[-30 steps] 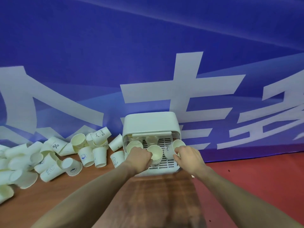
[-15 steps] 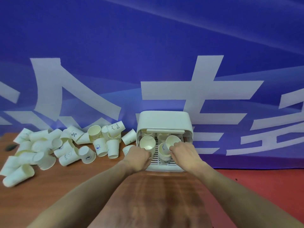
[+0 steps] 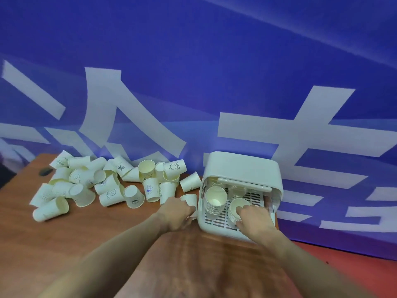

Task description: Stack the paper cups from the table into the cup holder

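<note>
A white cup holder [image 3: 242, 166] lies open on the wooden table [image 3: 129, 244], with two stacks of paper cups on its slotted tray. The left stack [image 3: 216, 197] stands free. My right hand [image 3: 254, 219] curls round the top cup of the right stack [image 3: 237, 206], fingertips at its rim. My left hand [image 3: 176, 214] is outside the holder at its left wall, fingers curled round a single paper cup [image 3: 190, 200] on the table. Several loose paper cups [image 3: 107, 186] lie in a heap further left.
A blue banner [image 3: 193, 82] with large white characters stands right behind the holder and the cups. A small dark object [image 3: 45, 172] lies near the table's far left corner. Red floor [image 3: 354, 274] shows to the right of the table.
My left hand came out of the holder and went left to a cup beside it. My right hand has lowered its cup onto the right stack. The view swung left.
</note>
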A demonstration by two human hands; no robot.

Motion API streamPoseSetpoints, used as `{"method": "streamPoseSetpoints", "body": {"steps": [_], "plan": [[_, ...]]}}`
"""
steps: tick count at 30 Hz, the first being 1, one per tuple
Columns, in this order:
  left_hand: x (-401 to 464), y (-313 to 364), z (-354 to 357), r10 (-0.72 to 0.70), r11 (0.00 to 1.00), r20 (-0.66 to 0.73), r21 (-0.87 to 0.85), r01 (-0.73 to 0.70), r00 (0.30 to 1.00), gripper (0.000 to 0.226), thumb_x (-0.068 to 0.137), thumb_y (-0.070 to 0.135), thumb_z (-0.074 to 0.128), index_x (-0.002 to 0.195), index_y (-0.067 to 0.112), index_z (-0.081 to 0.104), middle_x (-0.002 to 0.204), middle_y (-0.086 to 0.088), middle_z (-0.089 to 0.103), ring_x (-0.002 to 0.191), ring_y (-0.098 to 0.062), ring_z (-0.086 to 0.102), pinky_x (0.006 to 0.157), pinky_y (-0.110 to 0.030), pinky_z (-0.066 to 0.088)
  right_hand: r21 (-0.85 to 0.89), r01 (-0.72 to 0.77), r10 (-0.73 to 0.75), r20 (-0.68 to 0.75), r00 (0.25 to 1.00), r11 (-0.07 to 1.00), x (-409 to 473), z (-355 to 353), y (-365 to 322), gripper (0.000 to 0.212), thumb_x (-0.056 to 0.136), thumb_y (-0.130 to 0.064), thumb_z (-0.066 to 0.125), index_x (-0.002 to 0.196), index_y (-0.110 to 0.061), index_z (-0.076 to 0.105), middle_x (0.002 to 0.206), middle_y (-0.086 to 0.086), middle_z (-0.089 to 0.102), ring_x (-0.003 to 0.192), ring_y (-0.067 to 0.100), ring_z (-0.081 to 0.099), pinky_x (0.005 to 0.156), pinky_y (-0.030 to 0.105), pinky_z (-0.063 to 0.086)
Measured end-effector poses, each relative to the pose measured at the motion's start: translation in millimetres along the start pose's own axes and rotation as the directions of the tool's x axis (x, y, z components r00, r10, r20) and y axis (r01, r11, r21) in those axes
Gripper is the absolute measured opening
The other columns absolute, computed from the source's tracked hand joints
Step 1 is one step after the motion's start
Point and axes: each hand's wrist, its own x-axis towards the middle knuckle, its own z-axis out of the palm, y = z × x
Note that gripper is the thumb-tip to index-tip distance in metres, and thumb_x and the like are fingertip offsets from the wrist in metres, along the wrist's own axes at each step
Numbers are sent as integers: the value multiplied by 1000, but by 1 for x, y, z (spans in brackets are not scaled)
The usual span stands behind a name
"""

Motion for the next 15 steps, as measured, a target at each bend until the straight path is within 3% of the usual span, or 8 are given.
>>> {"method": "streamPoseSetpoints", "body": {"steps": [4,9,12,15], "plan": [[-23,-21,4,-72,997,34,-13,73,997,28,96,39,40,101,16,56,96,-8,67,83,-33,64,59,-32,34,50,70,-64,-113,991,996,-7,-10,-13,28,95,-36,42,110,-18,57,104,2,63,96,25,60,70,34,39],[-72,-58,10,-168,972,116,-144,184,979,27,93,38,44,113,25,56,106,-3,65,93,-23,61,77,-35,48,112,183,-166,-147,975,977,-5,-24,-58,28,92,-38,43,104,-22,63,101,0,64,96,25,60,76,35,46],[-115,-75,18,-225,958,152,-147,247,963,38,92,42,49,127,27,54,124,2,58,113,-20,55,93,-33,41,102,252,-236,-148,960,962,-5,-31,-94,41,92,-46,45,124,-24,57,113,2,59,109,25,55,85,38,46],[-155,-88,31,-257,948,234,-128,292,937,54,88,52,55,137,31,46,134,2,51,124,-19,47,102,-35,36,85,317,-310,-77,947,945,-2,-32,-121,62,92,-53,47,147,-28,34,144,4,42,134,25,35,105,41,34]]}}
